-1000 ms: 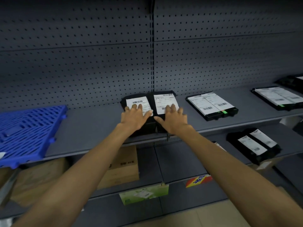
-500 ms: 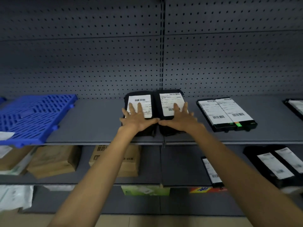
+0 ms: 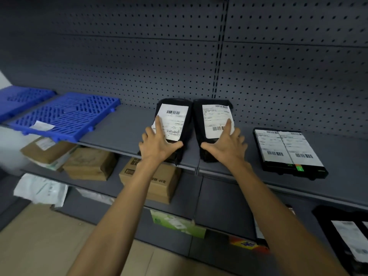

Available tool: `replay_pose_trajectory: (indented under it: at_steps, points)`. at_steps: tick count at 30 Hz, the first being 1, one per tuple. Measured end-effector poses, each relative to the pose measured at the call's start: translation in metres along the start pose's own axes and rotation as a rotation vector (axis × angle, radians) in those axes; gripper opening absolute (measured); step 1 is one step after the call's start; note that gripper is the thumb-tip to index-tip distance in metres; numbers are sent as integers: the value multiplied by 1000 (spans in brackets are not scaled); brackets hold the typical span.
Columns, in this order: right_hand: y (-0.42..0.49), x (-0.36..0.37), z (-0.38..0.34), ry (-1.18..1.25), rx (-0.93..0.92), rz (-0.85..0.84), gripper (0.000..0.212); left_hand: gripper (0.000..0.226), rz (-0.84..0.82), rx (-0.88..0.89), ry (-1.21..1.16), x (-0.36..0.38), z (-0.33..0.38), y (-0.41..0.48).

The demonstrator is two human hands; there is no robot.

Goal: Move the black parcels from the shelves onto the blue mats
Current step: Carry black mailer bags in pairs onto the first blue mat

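Two black parcels with white labels lie side by side on the grey upper shelf (image 3: 119, 134). My left hand (image 3: 157, 145) presses on the left black parcel (image 3: 176, 120), fingers on its label and thumb across its near end, which overhangs the shelf edge. The right black parcel (image 3: 216, 120) is held the same way by my right hand (image 3: 227, 146). A blue slatted mat (image 3: 65, 114) rests on the same shelf to the left, with a small slip of paper on it. A second blue mat (image 3: 22, 98) lies beyond it.
Another flat black parcel (image 3: 286, 150) sits on the shelf to the right, and one more (image 3: 346, 234) on a lower shelf at bottom right. Cardboard boxes (image 3: 89, 164), a white bag (image 3: 41, 190) and a green box (image 3: 175, 224) fill the lower shelves. Perforated back panel behind.
Both parcels have slid toward the shelf's front edge under my hands and now have a small gap between them. My view has swung left, showing more of the blue mats.
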State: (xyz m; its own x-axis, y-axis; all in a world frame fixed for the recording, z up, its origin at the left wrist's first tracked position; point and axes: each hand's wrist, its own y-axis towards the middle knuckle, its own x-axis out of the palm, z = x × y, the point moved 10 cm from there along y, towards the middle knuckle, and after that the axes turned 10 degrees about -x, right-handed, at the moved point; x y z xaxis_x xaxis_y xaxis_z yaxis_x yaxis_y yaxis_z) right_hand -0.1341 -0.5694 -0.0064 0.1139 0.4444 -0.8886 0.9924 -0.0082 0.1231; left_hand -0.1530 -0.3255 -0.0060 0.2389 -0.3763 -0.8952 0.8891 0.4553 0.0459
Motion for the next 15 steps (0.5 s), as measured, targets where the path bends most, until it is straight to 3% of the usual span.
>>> replay_pose_trajectory:
  at_steps: [5,15]
  points:
    - [-1,-14,-33,62,-125,148,125,126,225,-15,-75,-41,-19,-6]
    - [-13,-4,-140,143,-315,211,126,127,428,-90,-132,-117,-104,-7]
